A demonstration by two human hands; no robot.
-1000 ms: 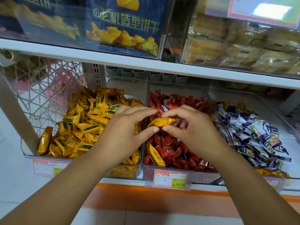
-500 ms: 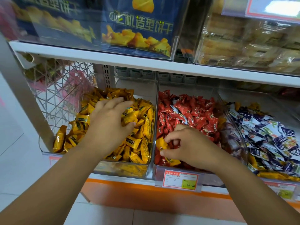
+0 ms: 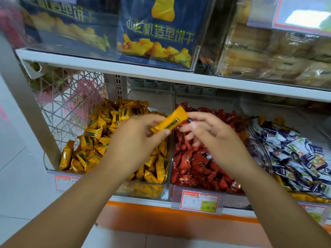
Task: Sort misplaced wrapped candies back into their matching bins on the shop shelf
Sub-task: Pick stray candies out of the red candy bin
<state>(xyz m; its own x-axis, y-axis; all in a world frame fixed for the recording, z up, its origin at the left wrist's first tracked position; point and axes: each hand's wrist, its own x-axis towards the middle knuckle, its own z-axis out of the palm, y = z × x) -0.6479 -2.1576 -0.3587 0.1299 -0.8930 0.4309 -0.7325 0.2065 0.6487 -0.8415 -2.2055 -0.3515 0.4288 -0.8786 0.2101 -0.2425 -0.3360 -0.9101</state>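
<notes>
Candy, yellow-wrapped (image 3: 169,122), is pinched between the thumb and fingers of my left hand (image 3: 136,140), above the divider between the yellow-candy bin (image 3: 154,99) and the red-candy bin (image 3: 206,101). My right hand (image 3: 211,133) hovers just beside the candy's upper end, fingers loosely spread and blurred; whether they touch it cannot be told.

Illumination bright, even and diffuse; shadows soft, deepest under the white metal shelf board (image 3: 161,74) behind the clear plastic bins (image 3: 166,194). A white glare patch burns out on the clear plastic sign cover (image 3: 302,17) at upper right; lesser sheen on the red foil-wrapped candies (image 3: 197,163). Upper left corner smeared and out of focus. Wide-angle distortion bows the shelf line. Fingers (image 3: 192,136) of the right hand (image 3: 215,136) motion-blurred; the long yellow wrapped candy (image 3: 169,122) in the left hand (image 3: 136,140) fairly sharp.
</notes>
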